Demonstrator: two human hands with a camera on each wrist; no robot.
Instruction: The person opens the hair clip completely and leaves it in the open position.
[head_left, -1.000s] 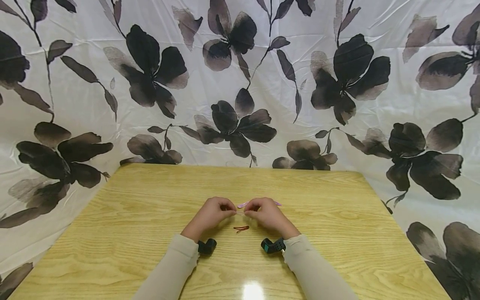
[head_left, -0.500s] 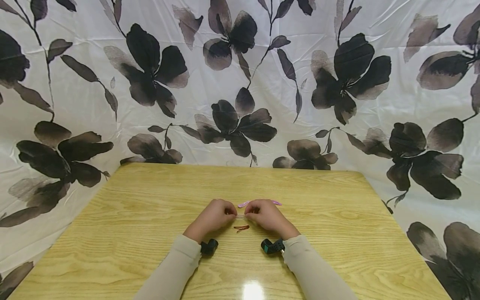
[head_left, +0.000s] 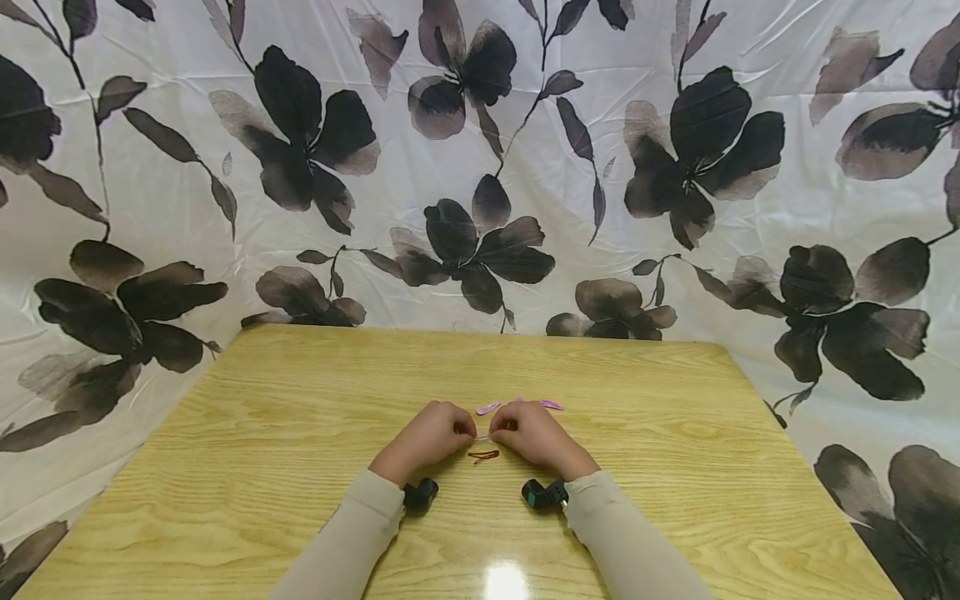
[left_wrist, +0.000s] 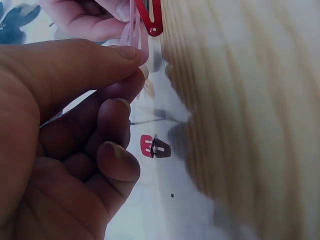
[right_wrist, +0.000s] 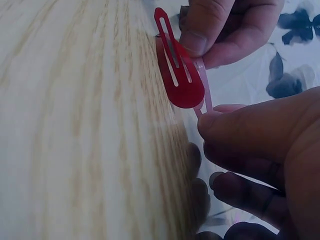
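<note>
A pale pink snap hair clip [head_left: 482,437] spans the small gap between both hands over the table. My left hand [head_left: 431,435] pinches one end of it between thumb and forefinger; the clip [left_wrist: 135,32] shows its long slots in the left wrist view. At its other end my right hand [head_left: 536,433] pinches with thumb and fingertip, seen close in the right wrist view beside the pink clip [right_wrist: 207,90]. A red snap hair clip [head_left: 483,456] lies on the table just on the near side of the fingers, its slotted face [right_wrist: 184,90] plain in the right wrist view.
Beyond the hands lie a pinkish-purple hair clip [head_left: 487,408] and another purple clip [head_left: 552,405]; a purple bit [head_left: 519,399] peeks out behind the right hand. The wooden table [head_left: 300,383] ends at a floral cloth [head_left: 480,167]. Each wrist wears a dark camera.
Both hands have come slightly nearer the person with the pink clip held between them. The left hand also shifted a little right. More of the purple clips shows; the red clip stays put.
</note>
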